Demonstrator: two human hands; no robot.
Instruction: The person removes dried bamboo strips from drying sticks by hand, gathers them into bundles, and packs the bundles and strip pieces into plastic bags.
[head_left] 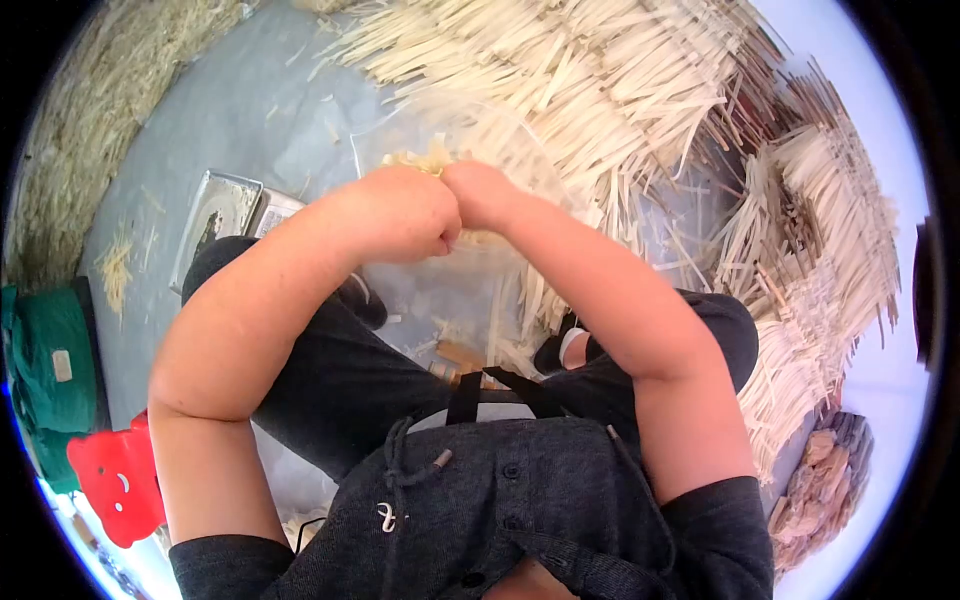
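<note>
My left hand (408,212) is closed in a fist, its knuckles turned up towards me. Pressed against it, my right hand (478,195) is closed too. A small tuft of pale yellow strips (425,157) pokes out just beyond both hands, where they meet. The fingertips are mostly hidden beneath the hands. A thin, clear curved outline (500,112) arches behind them; I cannot tell what it belongs to.
Heaps of pale flat strips (560,60) spread from the top to the right side. A metal tray (222,215) lies near my left knee. On the left are a red plastic stool (118,480) and a green bag (55,360). Brown pieces (820,480) are piled at lower right.
</note>
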